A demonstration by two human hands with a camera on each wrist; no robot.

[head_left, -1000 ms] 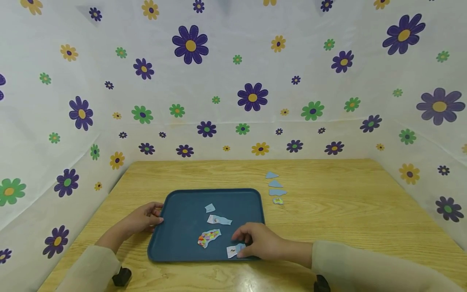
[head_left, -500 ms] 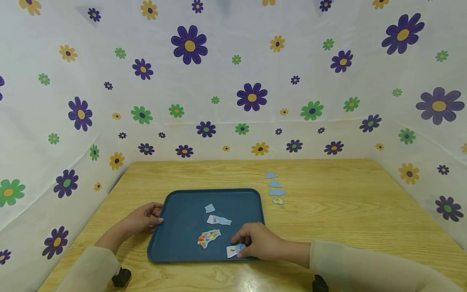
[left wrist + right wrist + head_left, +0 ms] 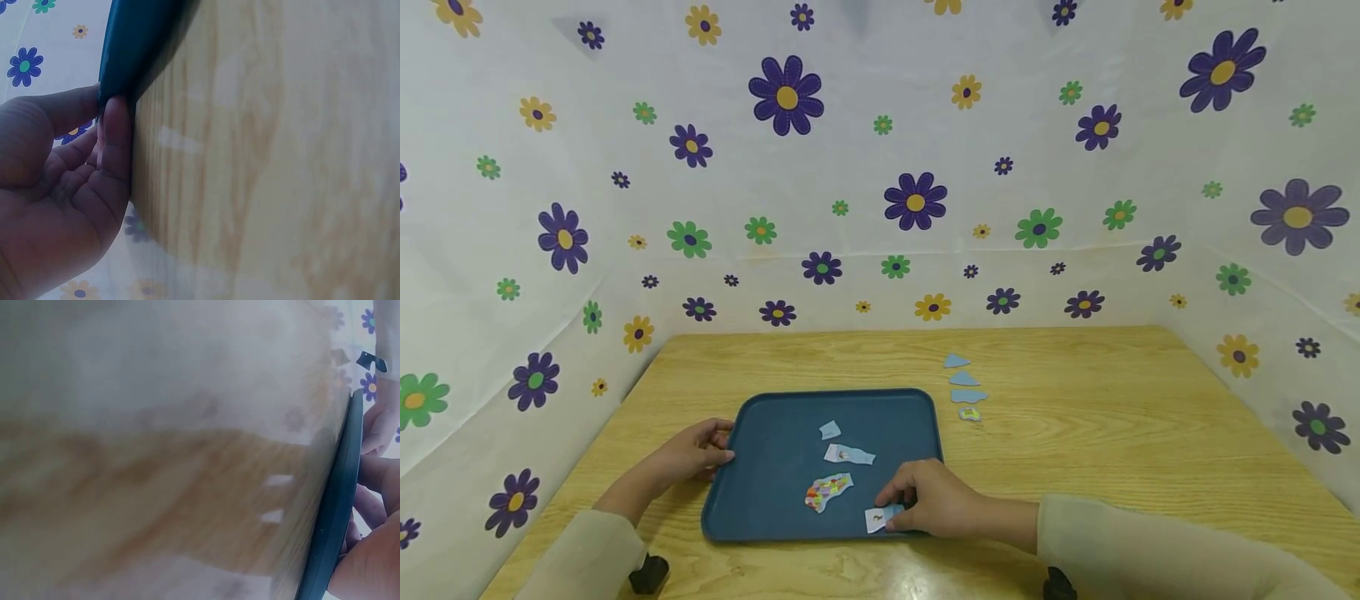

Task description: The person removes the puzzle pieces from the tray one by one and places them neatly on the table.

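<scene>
Covering paper piece (image 3: 880, 518) (partly): right hand (image 3: 936, 498).

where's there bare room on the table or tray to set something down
Widest is the table right of the column of four small pieces, out to the flowered cloth. On the tray, the left part is bare too, between the left hand and the three loose pieces. It's crowded at the tray's near right corner, where the right hand holds a picture piece.

Left of paper pieces (image 3: 828, 492) — free tray (image 3: 760, 475)
</scene>
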